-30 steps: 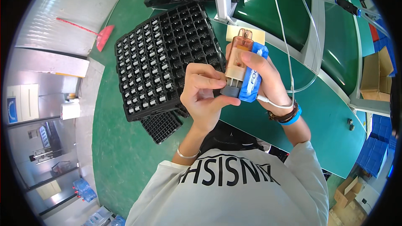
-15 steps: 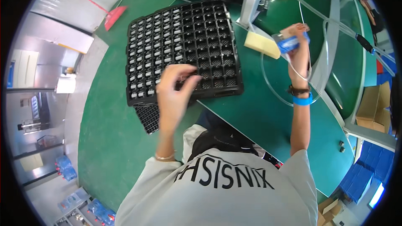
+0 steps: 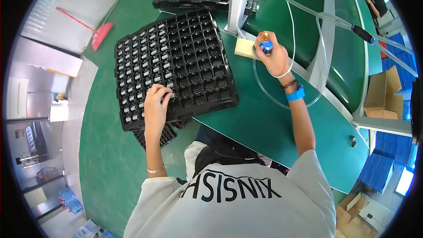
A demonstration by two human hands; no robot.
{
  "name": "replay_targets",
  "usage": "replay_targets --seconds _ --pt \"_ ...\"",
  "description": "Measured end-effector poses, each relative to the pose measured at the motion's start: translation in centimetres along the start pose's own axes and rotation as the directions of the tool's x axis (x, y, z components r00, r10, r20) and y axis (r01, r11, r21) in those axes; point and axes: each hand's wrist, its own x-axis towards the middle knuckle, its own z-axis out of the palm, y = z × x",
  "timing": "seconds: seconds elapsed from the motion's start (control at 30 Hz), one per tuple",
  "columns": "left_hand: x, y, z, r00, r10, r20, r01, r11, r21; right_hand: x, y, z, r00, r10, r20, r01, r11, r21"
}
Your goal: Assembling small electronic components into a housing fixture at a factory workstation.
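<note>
pinching near the front of the tray (image 3: 196,110), the left hand (image 3: 154,103) is poised by the cylinders (image 3: 167,75), with fingertips nearly together, though whether one is gripped cannot be told; neighbours might be knocked askew if brushed by a fingertip. the device (image 3: 266,45) is clasped by the right hand (image 3: 273,55) beside the yellow block (image 3: 244,48) above the worktop (image 3: 246,114), and might be tugged loose if the cord (image 3: 292,39) were snagged.

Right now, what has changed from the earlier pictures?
The left hand came away from the orange-and-blue handheld device, moving left to the black plastic grid tray; its grasp is unclear. The right hand, still gripping the device, moved forward beside the yellow rectangular block. Tray and block stayed put.
</note>
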Motion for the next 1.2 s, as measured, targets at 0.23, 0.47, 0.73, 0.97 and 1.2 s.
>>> replay_targets --seconds 0.23,0.47,0.73,0.97,1.2 --pt "0.0 0.1 -0.4 0.984 -0.165 0.073 0.178 0.814 -0.552 -0.3 1.3 -0.2 0.999 -0.033 0.028 0.028 0.988 0.15" --pt "-0.8 1.5 -0.4 0.988 -0.071 0.134 0.14 0.074 -0.987 -0.1 1.3 -0.2 0.988 -0.152 -0.035 0.156 0.956 0.25" --pt "-1.7 3.5 1.5 0.968 -0.017 0.25 0.248 -0.083 -0.965 3.5 6.7 0.3 0.995 0.014 -0.102 0.044 0.836 0.547" --pt "-1.7 4.5 1.9 0.934 -0.053 0.354 0.338 -0.188 -0.922 9.3 13.6 -2.1 0.909 0.128 -0.398 -0.168 0.984 -0.066" --pt "-0.9 6.0 1.7 0.839 -0.15 0.523 0.447 -0.357 -0.82 10.0 14.0 -1.7 0.916 0.107 -0.386 -0.162 0.98 -0.115"
